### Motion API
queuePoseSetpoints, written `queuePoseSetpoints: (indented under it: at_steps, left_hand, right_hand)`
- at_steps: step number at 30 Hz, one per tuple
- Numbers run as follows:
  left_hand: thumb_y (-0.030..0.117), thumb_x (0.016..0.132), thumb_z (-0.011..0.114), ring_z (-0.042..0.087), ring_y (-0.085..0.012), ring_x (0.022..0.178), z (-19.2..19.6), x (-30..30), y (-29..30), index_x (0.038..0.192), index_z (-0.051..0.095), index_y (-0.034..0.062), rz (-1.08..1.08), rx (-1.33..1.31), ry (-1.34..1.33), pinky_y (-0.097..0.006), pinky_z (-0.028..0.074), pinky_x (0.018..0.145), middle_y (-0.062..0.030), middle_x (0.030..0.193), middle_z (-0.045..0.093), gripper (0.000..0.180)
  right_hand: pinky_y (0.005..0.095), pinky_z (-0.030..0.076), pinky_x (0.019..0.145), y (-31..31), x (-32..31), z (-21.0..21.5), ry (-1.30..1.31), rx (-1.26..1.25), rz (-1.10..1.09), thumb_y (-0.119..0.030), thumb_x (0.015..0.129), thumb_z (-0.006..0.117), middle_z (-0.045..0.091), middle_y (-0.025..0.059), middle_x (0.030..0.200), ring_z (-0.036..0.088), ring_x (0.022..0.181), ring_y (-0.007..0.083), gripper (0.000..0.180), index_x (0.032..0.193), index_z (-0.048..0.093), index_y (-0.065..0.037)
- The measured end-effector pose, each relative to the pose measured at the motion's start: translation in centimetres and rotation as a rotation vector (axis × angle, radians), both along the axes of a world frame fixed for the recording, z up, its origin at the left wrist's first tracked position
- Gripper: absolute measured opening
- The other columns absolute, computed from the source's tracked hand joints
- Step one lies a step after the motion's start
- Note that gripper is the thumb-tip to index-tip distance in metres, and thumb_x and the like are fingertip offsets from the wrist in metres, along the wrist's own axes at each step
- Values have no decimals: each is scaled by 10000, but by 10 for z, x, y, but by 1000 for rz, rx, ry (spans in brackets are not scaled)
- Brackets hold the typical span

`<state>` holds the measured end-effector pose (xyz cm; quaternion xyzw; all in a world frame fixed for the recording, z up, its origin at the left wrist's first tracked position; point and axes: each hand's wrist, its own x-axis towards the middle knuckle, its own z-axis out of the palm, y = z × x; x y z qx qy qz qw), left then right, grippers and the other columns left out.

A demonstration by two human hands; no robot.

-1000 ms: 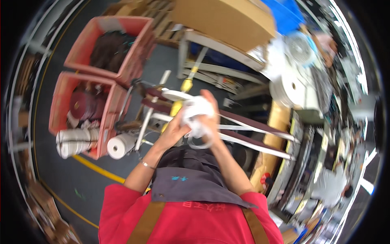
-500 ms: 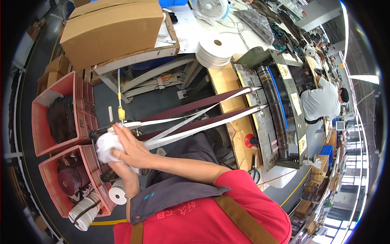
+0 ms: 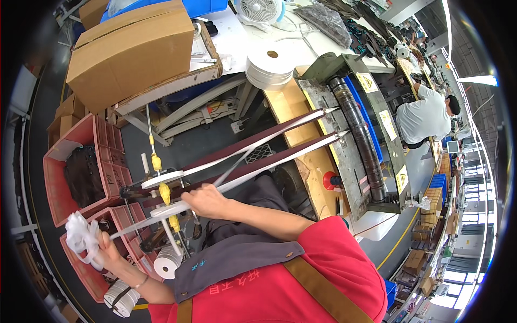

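My left hand is closed on a crumpled bundle of thin white tape, held out over the lower red crate. A strand runs from it toward my right hand, which is a fist around the white tape beside the stand. Two maroon strips edged with white tape stretch from the stand's white discs to the metal roller machine on the right. Yellow-wrapped joints sit along a rod between my hands. What lies inside my right fist is hidden.
Two red crates stand at left, holding dark fabric and rolls. White spools sit low by the stand. A cardboard box rests on the bench. A white reel stands by the wooden tray. Another person works beyond the machine.
Both hands were together on the white bundle at the stand. My left hand has carried it left and down, drawing out a strand; my right hand has moved right and closed on the tape.
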<state>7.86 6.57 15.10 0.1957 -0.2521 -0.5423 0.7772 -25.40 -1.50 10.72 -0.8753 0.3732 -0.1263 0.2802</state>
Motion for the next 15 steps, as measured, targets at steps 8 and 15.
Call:
queuePoseSetpoints:
  at_steps: [8,15]
  left_hand:
    - [110,765,570,559,-142,828,-38,-85,-8,999,558,-6,-608,507,-873,-272,444,735,-69,900,585,261]
    - [167,866,474,490,-170,912,-44,-51,-17,1197,407,53,-255,126,307,-297,449,672,-97,1140,492,357]
  right_hand:
    - [227,422,594,-46,-11,61,-784,974,176,-147,837,559,577,1,721,509,659,65,145,859,591,-7]
    - [394,431,516,-12,-5,39,-221,193,90,-292,856,468,535,143,568,546,544,320,271,779,523,-38]
